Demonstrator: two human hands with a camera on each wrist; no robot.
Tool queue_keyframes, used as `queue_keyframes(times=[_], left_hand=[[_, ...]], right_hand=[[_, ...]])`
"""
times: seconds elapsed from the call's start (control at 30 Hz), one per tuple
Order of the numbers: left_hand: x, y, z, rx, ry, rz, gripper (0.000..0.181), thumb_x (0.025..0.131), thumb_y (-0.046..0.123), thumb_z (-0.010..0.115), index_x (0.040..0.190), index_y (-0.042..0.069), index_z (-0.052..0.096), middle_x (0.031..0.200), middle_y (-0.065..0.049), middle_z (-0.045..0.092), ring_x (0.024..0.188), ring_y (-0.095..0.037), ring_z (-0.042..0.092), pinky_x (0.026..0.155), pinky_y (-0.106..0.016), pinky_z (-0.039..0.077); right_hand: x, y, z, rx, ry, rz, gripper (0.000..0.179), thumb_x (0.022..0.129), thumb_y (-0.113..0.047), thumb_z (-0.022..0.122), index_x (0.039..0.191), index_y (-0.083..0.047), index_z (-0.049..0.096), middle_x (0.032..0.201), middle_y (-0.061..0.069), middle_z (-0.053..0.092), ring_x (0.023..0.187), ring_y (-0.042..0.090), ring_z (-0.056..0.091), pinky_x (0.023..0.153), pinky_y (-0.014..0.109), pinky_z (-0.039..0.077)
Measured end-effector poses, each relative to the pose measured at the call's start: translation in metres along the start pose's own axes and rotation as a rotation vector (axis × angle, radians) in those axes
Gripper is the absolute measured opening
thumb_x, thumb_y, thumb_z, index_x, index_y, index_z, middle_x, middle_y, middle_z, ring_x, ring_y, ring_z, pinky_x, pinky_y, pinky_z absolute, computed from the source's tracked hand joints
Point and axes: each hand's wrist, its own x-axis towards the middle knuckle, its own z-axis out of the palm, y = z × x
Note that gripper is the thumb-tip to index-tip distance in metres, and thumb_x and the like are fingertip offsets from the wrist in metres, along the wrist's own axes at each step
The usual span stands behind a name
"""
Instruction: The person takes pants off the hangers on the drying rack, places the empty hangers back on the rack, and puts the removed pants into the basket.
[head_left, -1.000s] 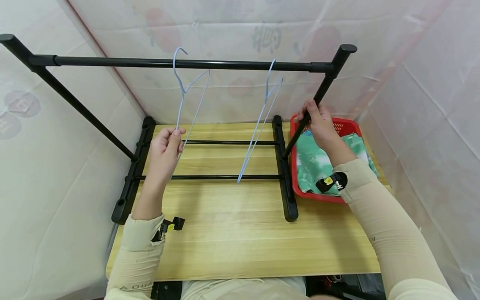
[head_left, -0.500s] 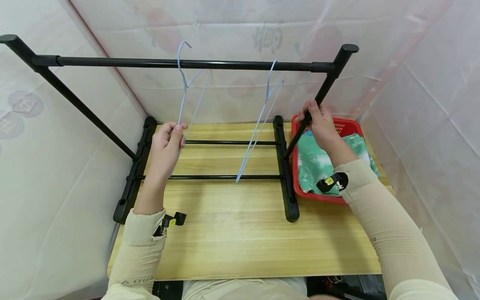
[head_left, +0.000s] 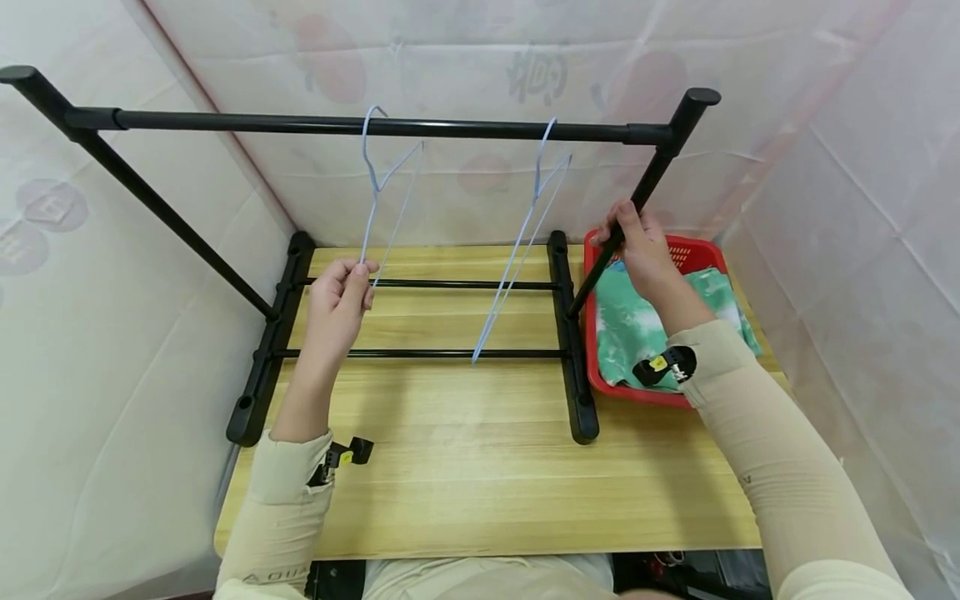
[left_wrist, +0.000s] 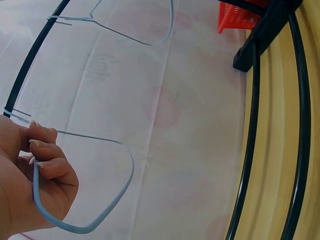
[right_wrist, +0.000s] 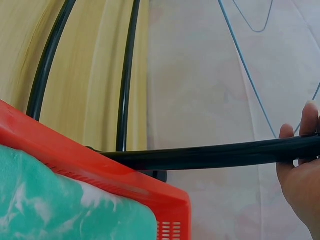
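A black clothes rack (head_left: 300,124) stands on the wooden table, with two light blue wire hangers on its top bar. My left hand (head_left: 336,304) pinches the left hanger (head_left: 371,218) by its near side; the hook sits over the bar. In the left wrist view, that hanger's wire loop (left_wrist: 90,227) extends from the curled fingers. The right hanger (head_left: 517,250) hangs untouched from the bar. My right hand (head_left: 643,250) grips the rack's right upright post (head_left: 651,177), and in the right wrist view the fingers wrap that post (right_wrist: 225,154).
A red plastic basket (head_left: 590,350) holding green and white tie-dye cloth (head_left: 626,329) stands right of the rack, beneath my right forearm. The wooden table (head_left: 480,475) extends in front. Pale printed sheets (head_left: 465,50) enclose the back and sides.
My left hand rises with the left hanger, lifting its hook above the bar, then lowers it so the hook rests slightly farther right. My right hand stays on the post.
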Motion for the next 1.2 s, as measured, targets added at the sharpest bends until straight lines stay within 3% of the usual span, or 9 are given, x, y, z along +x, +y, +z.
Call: queue_keyframes(times=[0.17,0.47,0.7,0.9,1.03,1.2], left_hand=[[-0.005,0.001,-0.004,0.002,-0.012,0.005,0.031,0.108,0.023,0.044,0.112,-0.003,0.06,0.075,-0.007,0.047,0.06,-0.013,0.039,0.048,-0.024,0.03],[0.002,0.018,-0.014,0.131,0.048,0.078,0.032,0.107,0.024,0.047,0.105,-0.001,0.067,0.066,-0.002,0.052,0.056,-0.013,0.043,0.049,-0.022,0.034],[-0.003,0.024,-0.021,0.301,0.003,0.09,0.033,0.107,0.025,0.046,0.106,0.001,0.069,0.066,-0.007,0.055,0.049,-0.013,0.038,0.043,-0.026,0.029],[-0.011,0.026,-0.02,0.348,-0.032,0.097,0.03,0.107,0.021,0.047,0.112,0.001,0.068,0.069,-0.013,0.058,0.049,-0.013,0.041,0.044,-0.025,0.031],[-0.015,0.022,-0.02,0.395,-0.042,0.095,0.03,0.106,0.024,0.049,0.118,0.002,0.067,0.075,-0.013,0.064,0.058,-0.013,0.055,0.051,-0.019,0.043],[-0.018,0.016,-0.022,0.487,-0.038,0.099,0.039,0.104,0.036,0.052,0.129,0.009,0.062,0.096,-0.007,0.071,0.085,-0.017,0.066,0.066,-0.019,0.051]], right_hand=[[-0.001,-0.001,0.0,0.0,0.006,0.008,0.028,0.102,-0.036,0.049,0.098,-0.008,0.052,0.084,0.007,0.055,0.081,0.02,0.059,0.086,0.031,0.051],[-0.001,-0.003,0.002,-0.016,0.012,0.013,0.028,0.102,-0.037,0.049,0.098,-0.009,0.052,0.085,0.008,0.054,0.083,0.02,0.058,0.088,0.033,0.048],[-0.003,-0.001,0.003,-0.035,0.025,0.029,0.028,0.102,-0.036,0.05,0.098,-0.009,0.052,0.084,0.008,0.054,0.082,0.019,0.062,0.089,0.032,0.049],[-0.001,-0.001,0.001,-0.034,0.034,0.029,0.029,0.101,-0.038,0.052,0.1,-0.009,0.052,0.086,0.009,0.054,0.084,0.023,0.061,0.09,0.034,0.048],[-0.002,-0.002,0.0,-0.053,0.044,0.024,0.029,0.101,-0.037,0.052,0.104,-0.008,0.054,0.09,0.008,0.058,0.088,0.023,0.06,0.09,0.033,0.048],[-0.007,-0.008,0.0,-0.147,0.088,0.037,0.034,0.101,-0.032,0.056,0.128,-0.012,0.05,0.11,0.008,0.064,0.109,0.025,0.059,0.101,0.028,0.047]])
